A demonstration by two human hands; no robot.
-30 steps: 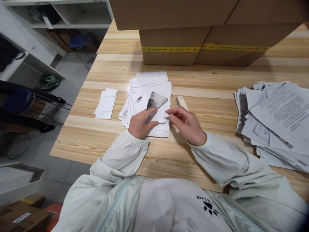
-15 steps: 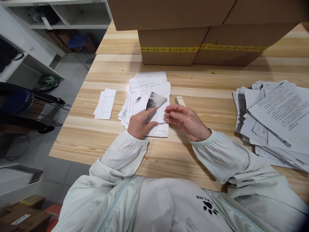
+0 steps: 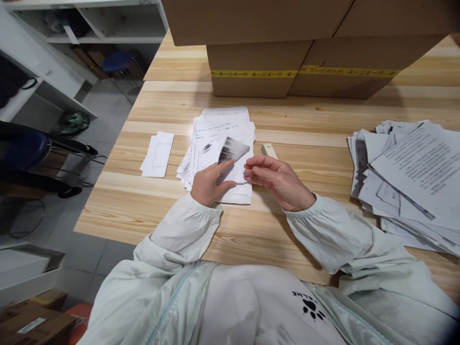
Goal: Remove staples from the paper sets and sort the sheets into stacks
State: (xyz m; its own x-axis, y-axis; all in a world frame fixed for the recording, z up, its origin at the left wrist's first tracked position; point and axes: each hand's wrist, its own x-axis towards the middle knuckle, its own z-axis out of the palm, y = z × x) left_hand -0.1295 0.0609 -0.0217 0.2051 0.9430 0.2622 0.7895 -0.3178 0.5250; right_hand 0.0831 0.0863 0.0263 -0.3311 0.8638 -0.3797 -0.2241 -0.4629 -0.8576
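Observation:
A folded sheet of paper (image 3: 233,149), with a dark printed patch showing on its turned-over part, lies on a stack of papers (image 3: 201,129). My left hand (image 3: 210,184) rests on the sheet's left side and holds it, forefinger over the fold and thumb lower down. My right hand (image 3: 278,179) hovers by the sheet's right edge, fingers stretched out and a little apart; its thumb is mostly hidden, and whether the fingertips touch the paper is unclear. Just beyond the right fingers lies a small cream stapler-like object (image 3: 269,151).
Small white slips (image 3: 157,155) lie on the wooden table (image 3: 118,206) to the left. A large untidy paper pile (image 3: 413,172) occupies the right. Cardboard boxes (image 3: 258,57) stand at the back. Past the table's left edge are blue stools (image 3: 117,61) and a person's legs (image 3: 46,179).
The whole view has shifted very slightly. Both hands and the folded sheet keep practically the same positions.

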